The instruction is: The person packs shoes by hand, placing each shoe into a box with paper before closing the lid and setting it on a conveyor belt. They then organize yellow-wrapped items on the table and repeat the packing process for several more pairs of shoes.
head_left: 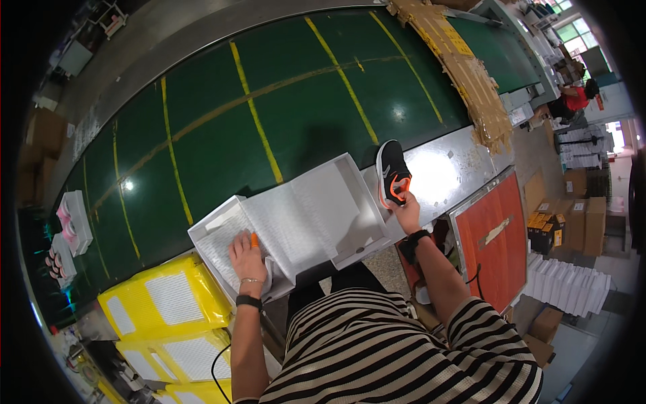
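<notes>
Striped shirt (377, 337) up close; right hand (406, 215) grips the black shoe (390, 161) over the worktop's (441, 158) near edge, beside the white box (363, 250); left hand (247, 261) rests, fingers unclenched, on paper (286, 215).

left forearm (247, 343): reaching straight forward | left hand (245, 261): palm down, fingers (237, 244) slightly spread, pointing away from the body | right forearm (439, 276): slanting forward and inward | right hand (406, 215): farther ahead, curled in a grip

The short-sleeved shirt (387, 337) has black-and-beige stripes. Black bands (249, 302) circle both wrists; the left hand (246, 259) wears an orange finger cot (254, 240).
</notes>
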`<state>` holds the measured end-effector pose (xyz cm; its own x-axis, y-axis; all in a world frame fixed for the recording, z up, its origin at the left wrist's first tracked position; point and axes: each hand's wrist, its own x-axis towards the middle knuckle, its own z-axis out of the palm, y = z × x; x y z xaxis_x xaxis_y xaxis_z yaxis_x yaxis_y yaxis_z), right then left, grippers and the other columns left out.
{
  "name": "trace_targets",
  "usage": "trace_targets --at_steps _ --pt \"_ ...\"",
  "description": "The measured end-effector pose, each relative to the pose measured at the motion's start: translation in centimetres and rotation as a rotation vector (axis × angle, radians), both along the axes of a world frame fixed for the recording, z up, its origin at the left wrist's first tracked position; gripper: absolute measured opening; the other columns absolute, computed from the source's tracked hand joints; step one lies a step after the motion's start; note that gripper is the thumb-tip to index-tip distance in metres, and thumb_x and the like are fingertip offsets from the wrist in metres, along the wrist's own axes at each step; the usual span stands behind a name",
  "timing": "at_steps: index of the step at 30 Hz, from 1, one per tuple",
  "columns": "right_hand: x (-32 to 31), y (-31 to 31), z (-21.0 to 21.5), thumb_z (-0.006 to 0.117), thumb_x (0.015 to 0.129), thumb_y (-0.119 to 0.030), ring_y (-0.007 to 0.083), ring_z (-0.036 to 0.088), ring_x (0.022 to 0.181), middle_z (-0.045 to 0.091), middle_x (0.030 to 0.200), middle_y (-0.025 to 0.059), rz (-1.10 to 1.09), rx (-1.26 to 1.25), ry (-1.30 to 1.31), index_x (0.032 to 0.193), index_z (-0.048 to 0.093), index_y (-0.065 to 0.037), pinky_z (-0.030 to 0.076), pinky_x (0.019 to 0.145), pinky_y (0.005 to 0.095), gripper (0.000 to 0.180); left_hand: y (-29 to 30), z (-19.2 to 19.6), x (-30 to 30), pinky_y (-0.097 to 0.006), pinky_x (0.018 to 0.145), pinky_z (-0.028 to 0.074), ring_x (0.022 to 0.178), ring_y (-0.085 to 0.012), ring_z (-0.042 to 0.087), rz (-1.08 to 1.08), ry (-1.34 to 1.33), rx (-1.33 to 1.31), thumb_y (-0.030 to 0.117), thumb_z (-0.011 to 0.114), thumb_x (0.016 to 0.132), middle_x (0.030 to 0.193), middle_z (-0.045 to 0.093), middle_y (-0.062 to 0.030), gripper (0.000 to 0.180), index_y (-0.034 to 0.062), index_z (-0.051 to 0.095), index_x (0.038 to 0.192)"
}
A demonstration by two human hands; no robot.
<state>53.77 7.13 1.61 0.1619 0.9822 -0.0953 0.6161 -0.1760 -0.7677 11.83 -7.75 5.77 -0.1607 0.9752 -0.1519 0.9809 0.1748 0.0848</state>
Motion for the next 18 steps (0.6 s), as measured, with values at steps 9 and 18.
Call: trace_targets --at_steps 9,18 --pt "-13.2 -1.5 17.5 0.073 0.063 0.005 0.0369 0.061 0.100 0.054 0.129 0.0178 0.734 0.149 0.142 0.075 0.057 -0.002 0.051 0.082 0.0376 0.021 0.3 13.2 2.9 -0.039 0.089 0.044 0.110 -0.0293 0.055 0.230 -0.375 0.505 0.011 0.067 0.077 0.122 0.060 -0.0123 0.039 0.0046 0.063 0.115" --pt "-22.2 -8.1 14.3 0.072 0.081 -0.019 0.0271 0.057 0.107 0.051 0.130 0.0159 0.823 0.029 0.488 0.118 0.050 -0.008 0.049 0.085 0.0365 0.045 -4.6 13.3 -3.7 -0.032 0.066 0.052 0.075 -0.0227 0.064 0.307 -0.555 0.347 0.023 0.081 0.071 0.096 0.067 -0.0110 0.036 -0.0008 0.066 0.093"
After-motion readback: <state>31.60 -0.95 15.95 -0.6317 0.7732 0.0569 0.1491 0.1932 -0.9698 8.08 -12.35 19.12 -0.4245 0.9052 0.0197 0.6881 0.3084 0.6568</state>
